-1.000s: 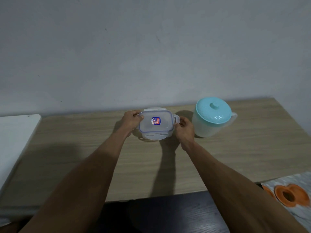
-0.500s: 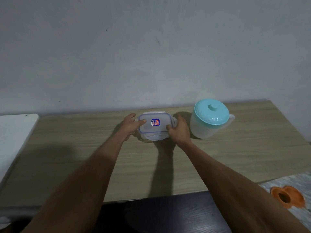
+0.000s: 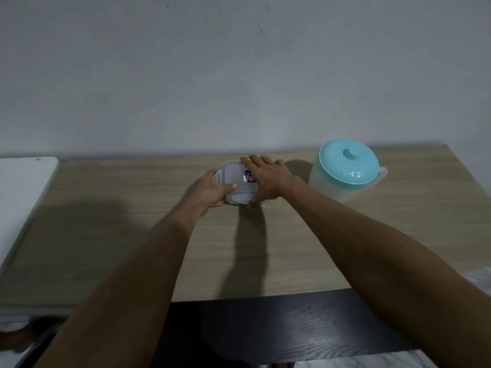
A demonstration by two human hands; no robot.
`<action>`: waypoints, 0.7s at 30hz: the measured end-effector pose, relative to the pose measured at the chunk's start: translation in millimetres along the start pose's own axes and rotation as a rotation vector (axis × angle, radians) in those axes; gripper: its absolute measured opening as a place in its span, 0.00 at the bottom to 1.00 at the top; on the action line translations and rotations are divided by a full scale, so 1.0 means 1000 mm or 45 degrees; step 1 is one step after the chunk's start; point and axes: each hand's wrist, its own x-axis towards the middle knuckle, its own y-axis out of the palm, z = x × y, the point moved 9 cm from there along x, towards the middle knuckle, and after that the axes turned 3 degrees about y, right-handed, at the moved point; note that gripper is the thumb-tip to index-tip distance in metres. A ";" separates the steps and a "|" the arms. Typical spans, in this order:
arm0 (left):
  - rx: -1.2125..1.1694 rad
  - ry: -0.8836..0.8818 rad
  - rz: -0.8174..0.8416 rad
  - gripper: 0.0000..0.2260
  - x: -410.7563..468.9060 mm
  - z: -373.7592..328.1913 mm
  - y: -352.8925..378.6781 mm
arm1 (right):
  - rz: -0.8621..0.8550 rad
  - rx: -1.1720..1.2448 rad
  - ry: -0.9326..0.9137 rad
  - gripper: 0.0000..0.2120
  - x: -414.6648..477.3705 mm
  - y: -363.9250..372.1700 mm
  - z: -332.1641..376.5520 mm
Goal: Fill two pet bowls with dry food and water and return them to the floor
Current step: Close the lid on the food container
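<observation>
Head view shows a clear food container [image 3: 234, 181] with a clip lid standing on the wooden table [image 3: 127, 213], near the back edge and about in the middle. The left hand [image 3: 210, 193] grips its left end, fingers curled around the side and thumb on the lid. The right hand [image 3: 268, 179] lies flat over the right part of the lid, fingers almost straight, thumb at the near side. A pitcher [image 3: 348, 171] with a teal lid stands near the back right corner.

Home room, wooden table [image 3: 372, 248], plastic jug [image 3: 342, 189]
</observation>
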 end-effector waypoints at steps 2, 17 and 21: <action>-0.027 0.020 -0.008 0.27 -0.004 -0.003 0.002 | -0.003 -0.027 0.004 0.63 0.002 0.000 -0.001; -0.062 0.047 -0.031 0.21 -0.013 -0.008 0.009 | 0.000 -0.027 0.012 0.56 0.013 0.000 0.001; -0.068 0.025 -0.036 0.23 -0.016 -0.010 0.009 | -0.009 0.004 0.009 0.59 0.011 -0.001 0.002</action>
